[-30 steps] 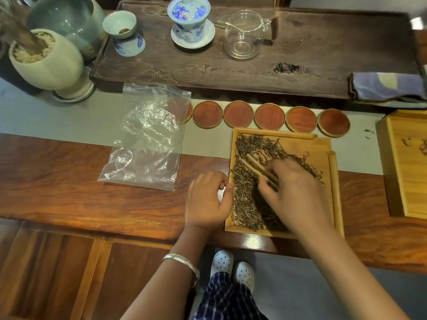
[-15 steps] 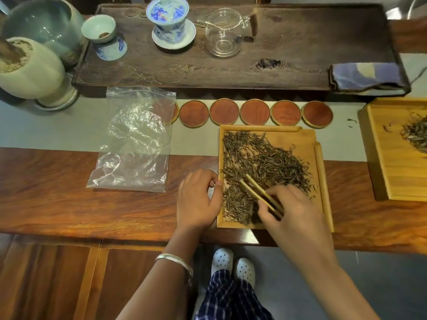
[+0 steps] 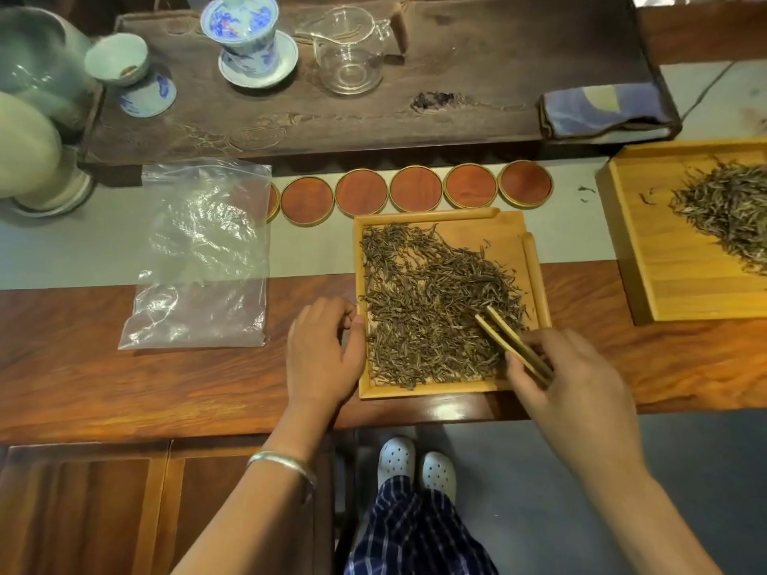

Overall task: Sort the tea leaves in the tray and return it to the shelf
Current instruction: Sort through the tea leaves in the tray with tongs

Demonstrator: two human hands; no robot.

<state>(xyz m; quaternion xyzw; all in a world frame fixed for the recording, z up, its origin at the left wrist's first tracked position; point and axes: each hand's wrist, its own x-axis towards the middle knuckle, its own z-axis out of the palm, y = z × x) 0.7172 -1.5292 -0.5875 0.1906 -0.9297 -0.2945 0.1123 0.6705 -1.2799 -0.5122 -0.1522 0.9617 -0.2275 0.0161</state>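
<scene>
Head view, two trays (image 3: 504,226) of tea leaves (image 3: 427,300), five full coasters (image 3: 361,191) (sixth half-hidden), right hand (image 3: 577,379) grip pinching tongs (image 3: 510,340), left hand (image 3: 321,350) loosely curled.

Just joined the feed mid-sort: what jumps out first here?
The bamboo tray at the table's front edge, covered in dark tea leaves. The right hand holds bamboo tongs in the leaves; the left hand rests at the tray's left rim. A second tray sits far right.

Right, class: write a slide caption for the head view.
Right hand works tongs through tea leaves while left hand steadies the tray.
</scene>
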